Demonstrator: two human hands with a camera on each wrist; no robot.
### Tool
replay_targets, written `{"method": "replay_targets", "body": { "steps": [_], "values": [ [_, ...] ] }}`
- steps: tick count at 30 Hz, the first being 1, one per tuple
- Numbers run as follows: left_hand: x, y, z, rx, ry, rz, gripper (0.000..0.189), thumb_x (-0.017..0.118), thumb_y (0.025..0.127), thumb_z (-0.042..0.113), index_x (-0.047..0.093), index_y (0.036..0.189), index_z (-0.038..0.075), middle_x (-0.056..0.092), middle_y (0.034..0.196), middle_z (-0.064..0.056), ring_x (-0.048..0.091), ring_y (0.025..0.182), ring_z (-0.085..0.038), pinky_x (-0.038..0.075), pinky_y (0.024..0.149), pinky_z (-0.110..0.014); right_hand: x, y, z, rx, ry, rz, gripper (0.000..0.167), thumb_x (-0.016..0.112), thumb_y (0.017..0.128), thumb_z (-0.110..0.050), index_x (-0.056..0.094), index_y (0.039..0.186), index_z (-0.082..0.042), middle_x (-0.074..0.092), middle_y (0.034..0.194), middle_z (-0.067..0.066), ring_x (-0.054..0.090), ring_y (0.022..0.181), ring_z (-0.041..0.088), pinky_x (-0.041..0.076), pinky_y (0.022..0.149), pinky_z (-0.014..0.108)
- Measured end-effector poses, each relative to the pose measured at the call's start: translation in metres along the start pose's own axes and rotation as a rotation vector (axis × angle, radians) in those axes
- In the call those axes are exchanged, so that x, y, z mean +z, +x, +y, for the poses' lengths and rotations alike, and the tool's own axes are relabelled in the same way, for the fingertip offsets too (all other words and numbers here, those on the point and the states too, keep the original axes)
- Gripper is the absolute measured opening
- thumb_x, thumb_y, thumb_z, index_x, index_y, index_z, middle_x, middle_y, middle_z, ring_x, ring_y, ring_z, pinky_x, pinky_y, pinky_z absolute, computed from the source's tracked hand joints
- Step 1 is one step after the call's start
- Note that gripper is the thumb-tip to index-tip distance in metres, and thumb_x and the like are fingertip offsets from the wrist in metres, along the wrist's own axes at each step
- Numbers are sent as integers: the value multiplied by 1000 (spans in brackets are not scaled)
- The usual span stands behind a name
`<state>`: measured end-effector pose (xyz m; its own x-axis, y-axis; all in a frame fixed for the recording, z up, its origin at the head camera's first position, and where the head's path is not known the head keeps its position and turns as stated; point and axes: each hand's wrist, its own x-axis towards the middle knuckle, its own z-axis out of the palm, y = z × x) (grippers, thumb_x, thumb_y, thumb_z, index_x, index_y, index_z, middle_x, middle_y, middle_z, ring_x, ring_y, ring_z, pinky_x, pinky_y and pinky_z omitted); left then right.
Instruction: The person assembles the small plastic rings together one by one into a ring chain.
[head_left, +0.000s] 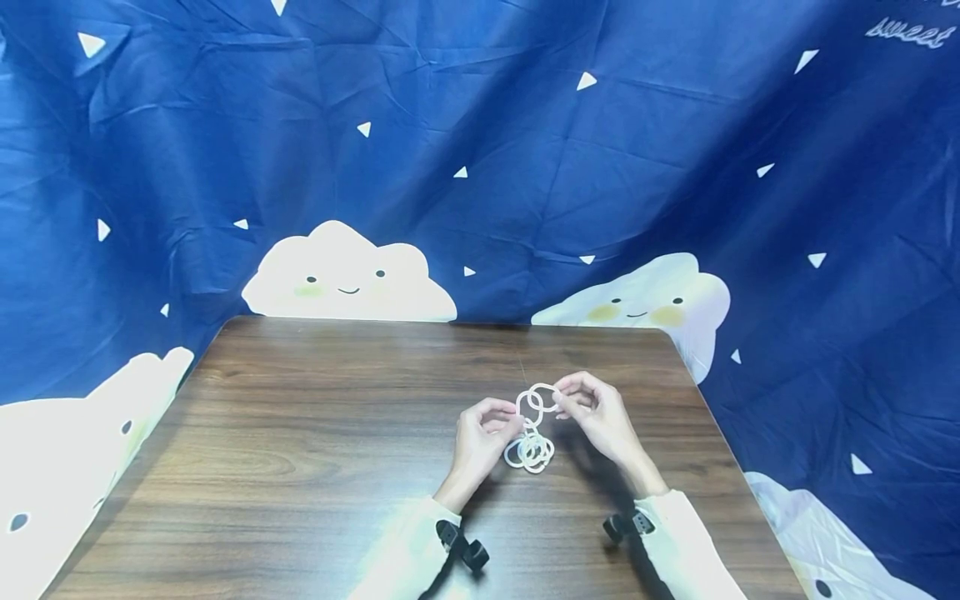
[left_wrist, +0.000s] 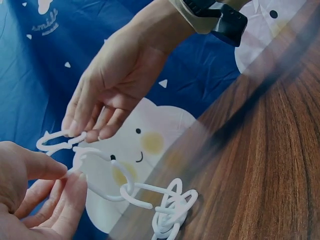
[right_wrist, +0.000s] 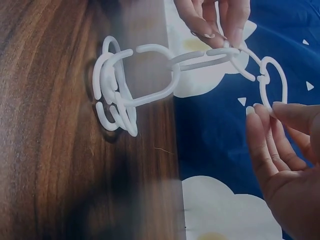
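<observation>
White plastic C-shaped rings are linked into a chain. My left hand pinches one link between thumb and fingertips, above the table. To its right, my right hand holds the end ring between thumb and fingers. In the right wrist view this end ring is hooked through its neighbour, close to the small gaps in the rings. From the left hand the chain hangs down to several linked rings heaped on the wood. Fingertips partly cover the held rings.
The brown wood-grain table spreads widely to the left of the hands. Behind it hangs a blue cloth with white clouds and triangles. A black wrist camera is strapped at the left cuff, and another wrist camera at the right.
</observation>
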<state>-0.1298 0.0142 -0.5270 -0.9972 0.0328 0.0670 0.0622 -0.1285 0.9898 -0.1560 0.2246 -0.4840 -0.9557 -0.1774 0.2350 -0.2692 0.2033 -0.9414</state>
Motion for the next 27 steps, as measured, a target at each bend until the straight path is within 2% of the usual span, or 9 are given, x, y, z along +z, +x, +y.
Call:
{"method": "replay_targets", "body": {
  "steps": [8,15,21,27],
  "values": [
    [1,-1,0,-10,1,-3,20,78,88,6,73,106,0,77,97,-22,79,88,-40,63,71,-22,-1,-2,1,-10,-14,3,18,72,95,-2,67,108,8,68,99,32,77,80,24,66,73,44],
    [1,-1,0,-11,-9,-10,20,78,88,5,73,106,-2,77,98,-23,79,87,-36,63,70,-22,-2,-3,0,-5,-43,14,18,73,95,-3,68,108,8,69,100,30,76,79,18,66,72,43],
    [2,-2,1,-19,-14,-18,20,77,88,5,74,107,-2,77,98,-23,79,84,-26,65,74,-27,-1,-4,-2,-9,-53,23,17,74,94,-3,69,107,7,70,100,30,76,78,20,66,70,42],
    [3,-3,1,-7,-3,-31,22,76,88,4,73,108,-6,76,97,-23,79,81,-23,66,78,-41,-1,-5,-3,-9,-50,29,16,74,94,-2,69,107,6,70,100,31,74,78,11,66,73,44]
  ]
}}
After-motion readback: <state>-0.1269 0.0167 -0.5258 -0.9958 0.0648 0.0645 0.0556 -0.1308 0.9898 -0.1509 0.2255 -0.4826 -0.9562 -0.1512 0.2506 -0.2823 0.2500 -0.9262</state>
